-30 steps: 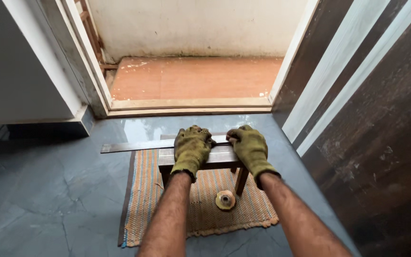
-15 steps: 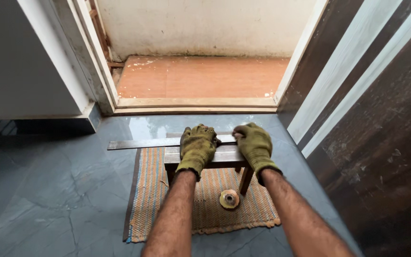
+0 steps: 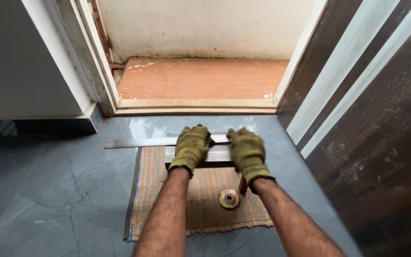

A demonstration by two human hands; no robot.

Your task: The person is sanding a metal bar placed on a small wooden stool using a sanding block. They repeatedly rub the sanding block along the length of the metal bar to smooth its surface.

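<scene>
**At the doorway threshold: both gloved hands bearing on a metal strip across a low stool**

Head view. On the striped mat [image 3: 158, 190] before the open doorway stands a small wooden stool [image 3: 217, 154]. A long flat metal strip [image 3: 139, 142] lies across its top, one end projecting well out to the left over the grey tiled floor [image 3: 48, 200]. The left hand [image 3: 192, 146] and the right hand [image 3: 247, 151], both in olive work gloves, press flat on strip and stool, side by side and slightly apart; neither is visibly closed around anything. A round disc [image 3: 229, 198] lies on the mat between the forearms.

Judgement: even downward pressure near the stool's edges should stop the overhanging end from tipping.

Clearances: dark wooden door [image 3: 381, 143] close on the right; wall corner [image 3: 48, 95] to the left; raised sill [image 3: 196, 107] ahead. Open floor lies to the left.
</scene>
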